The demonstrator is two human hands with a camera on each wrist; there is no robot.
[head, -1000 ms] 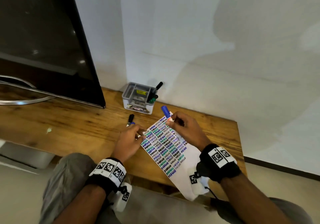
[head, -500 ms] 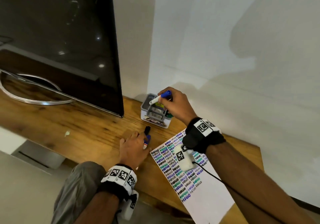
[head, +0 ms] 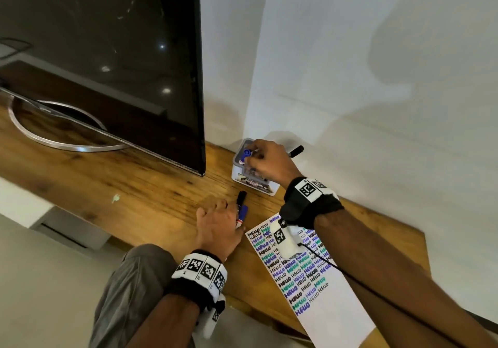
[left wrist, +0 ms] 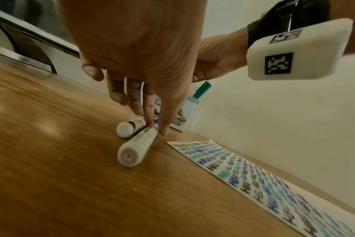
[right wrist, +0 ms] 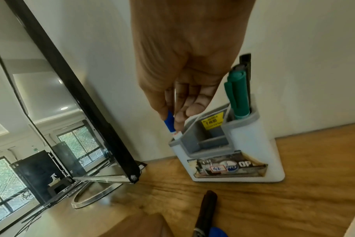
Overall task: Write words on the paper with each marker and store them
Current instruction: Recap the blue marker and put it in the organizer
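Wooden desk (head: 134,186) carries TV stand (head: 67,143), holder (head: 266,189), two markers (head: 241,198), paper (head: 331,307).

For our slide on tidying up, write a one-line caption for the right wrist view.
Right hand holds a blue-capped marker at the organiser's end slot; a green marker stands opposite.
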